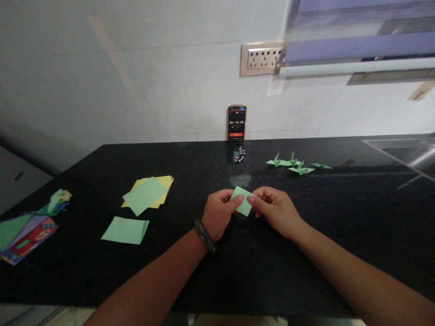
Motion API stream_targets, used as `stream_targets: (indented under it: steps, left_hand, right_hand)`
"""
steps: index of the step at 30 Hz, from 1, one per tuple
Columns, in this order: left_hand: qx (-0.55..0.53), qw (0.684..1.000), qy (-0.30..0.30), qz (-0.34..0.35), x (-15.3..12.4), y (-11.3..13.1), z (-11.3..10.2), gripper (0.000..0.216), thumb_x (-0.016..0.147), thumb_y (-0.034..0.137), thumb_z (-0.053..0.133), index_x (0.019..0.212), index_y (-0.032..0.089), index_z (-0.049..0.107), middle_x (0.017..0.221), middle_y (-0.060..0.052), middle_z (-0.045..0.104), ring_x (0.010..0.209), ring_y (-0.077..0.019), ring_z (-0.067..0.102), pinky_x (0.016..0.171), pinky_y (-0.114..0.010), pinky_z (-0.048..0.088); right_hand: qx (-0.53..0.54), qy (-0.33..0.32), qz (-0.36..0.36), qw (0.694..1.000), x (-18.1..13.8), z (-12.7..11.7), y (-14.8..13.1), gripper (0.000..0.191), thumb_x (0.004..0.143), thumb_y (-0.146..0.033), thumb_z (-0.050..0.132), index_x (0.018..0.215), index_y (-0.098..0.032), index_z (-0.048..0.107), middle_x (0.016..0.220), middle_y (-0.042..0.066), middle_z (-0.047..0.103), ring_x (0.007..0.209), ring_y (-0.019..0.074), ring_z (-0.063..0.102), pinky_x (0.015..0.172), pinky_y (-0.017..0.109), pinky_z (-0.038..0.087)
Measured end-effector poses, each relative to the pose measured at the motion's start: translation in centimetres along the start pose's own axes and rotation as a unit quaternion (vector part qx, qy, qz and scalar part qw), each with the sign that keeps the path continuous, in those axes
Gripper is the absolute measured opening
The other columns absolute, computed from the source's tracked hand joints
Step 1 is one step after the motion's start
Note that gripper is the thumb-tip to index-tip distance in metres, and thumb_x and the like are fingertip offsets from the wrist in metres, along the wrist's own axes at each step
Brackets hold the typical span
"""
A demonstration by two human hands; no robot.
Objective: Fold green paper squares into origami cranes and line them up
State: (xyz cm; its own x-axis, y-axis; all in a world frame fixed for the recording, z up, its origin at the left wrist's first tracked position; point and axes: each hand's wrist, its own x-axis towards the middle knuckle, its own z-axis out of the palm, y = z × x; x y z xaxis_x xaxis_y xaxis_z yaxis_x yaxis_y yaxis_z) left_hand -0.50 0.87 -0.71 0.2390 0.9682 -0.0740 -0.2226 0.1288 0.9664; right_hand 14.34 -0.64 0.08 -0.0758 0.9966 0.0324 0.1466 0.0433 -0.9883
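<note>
A small folded square of light green origami paper [243, 202] is held just above the dark countertop, one corner pointing away from me. My left hand [219, 212] pinches its left side, thumb on top and fingers underneath. On the right edge, my right hand [274, 209] grips the same paper between thumb and fingers. Left of my hands lies a green sheet folded over [123, 230], its right end slightly lifted. Behind that, a loose green sheet [146, 195] rests on a stack of yellow paper [165, 183].
Several folded green paper cranes [301, 169] stand at the back right. A phone [237, 124] showing a timer leans on the wall, a beaded strand [240, 154] before it. Colourful paper packs [30, 240] and crumpled paper [58, 201] lie far left. A wall socket [261, 59] is above.
</note>
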Motion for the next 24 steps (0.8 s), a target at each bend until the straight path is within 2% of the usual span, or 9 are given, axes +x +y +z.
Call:
stream_targets:
  steps: [4, 9, 12, 15, 20, 24]
  left_hand:
    - [0.0, 1.0, 0.027, 0.006, 0.2, -0.01, -0.11, 0.021, 0.065, 0.032, 0.067, 0.075, 0.013, 0.065, 0.061, -0.001, 0.062, 0.053, -0.0101, 0.054, 0.054, -0.023, 0.044]
    - [-0.041, 0.996, 0.073, 0.004, 0.47, 0.04, -0.15, 0.022, 0.065, 0.032, 0.067, 0.074, 0.012, 0.065, 0.061, -0.001, 0.062, 0.053, -0.0112, 0.055, 0.053, -0.025, 0.045]
    - [-0.063, 0.994, 0.086, 0.003, 0.54, 0.19, -0.09, 0.023, 0.065, 0.032, 0.067, 0.077, 0.012, 0.065, 0.065, -0.002, 0.063, 0.055, -0.0112, 0.056, 0.052, -0.024, 0.045]
    - [-0.067, 0.994, 0.082, -0.005, 0.48, 0.29, -0.01, 0.025, 0.065, 0.031, 0.067, 0.078, 0.011, 0.065, 0.067, -0.003, 0.063, 0.057, -0.0111, 0.056, 0.054, -0.024, 0.045]
    - [-0.077, 0.995, 0.066, -0.02, 0.33, 0.26, 0.0, 0.025, 0.063, 0.031, 0.069, 0.077, 0.011, 0.065, 0.068, -0.003, 0.064, 0.059, -0.0115, 0.057, 0.056, -0.025, 0.047]
    - [-0.093, 0.995, 0.029, -0.027, 0.23, 0.14, -0.05, 0.023, 0.065, 0.032, 0.068, 0.075, 0.011, 0.066, 0.068, -0.003, 0.064, 0.059, -0.0116, 0.058, 0.057, -0.025, 0.047]
  right_hand:
    - [-0.046, -0.002, -0.013, 0.999, 0.02, -0.05, 0.04, 0.023, 0.072, -0.039, 0.06, 0.067, -0.016, 0.056, 0.052, -0.003, 0.05, 0.045, 0.008, 0.043, 0.043, 0.021, 0.035]
    - [-0.027, 0.099, -0.066, 0.992, -0.14, 0.43, 0.16, 0.026, 0.065, -0.037, 0.068, 0.075, -0.02, 0.052, 0.06, -0.003, 0.052, 0.052, 0.0103, 0.047, 0.048, 0.023, 0.04]
    - [-0.066, 0.108, -0.069, 0.99, -0.32, 0.59, 0.26, 0.024, 0.065, -0.035, 0.068, 0.072, -0.02, 0.05, 0.06, -0.002, 0.051, 0.052, 0.0107, 0.047, 0.048, 0.023, 0.039]
    - [-0.101, 0.093, -0.062, 0.989, -0.41, 0.56, 0.36, 0.019, 0.069, -0.034, 0.065, 0.072, -0.019, 0.053, 0.06, -0.001, 0.052, 0.051, 0.0109, 0.046, 0.048, 0.024, 0.039]
    - [-0.097, 0.105, -0.072, 0.987, -0.39, 0.49, 0.36, 0.017, 0.068, -0.033, 0.064, 0.07, -0.019, 0.055, 0.059, -0.001, 0.052, 0.051, 0.0109, 0.047, 0.047, 0.023, 0.039]
    - [-0.097, 0.098, -0.092, 0.986, -0.41, 0.48, 0.36, 0.014, 0.068, -0.031, 0.064, 0.072, -0.019, 0.057, 0.061, -0.001, 0.053, 0.052, 0.0109, 0.048, 0.048, 0.023, 0.039]
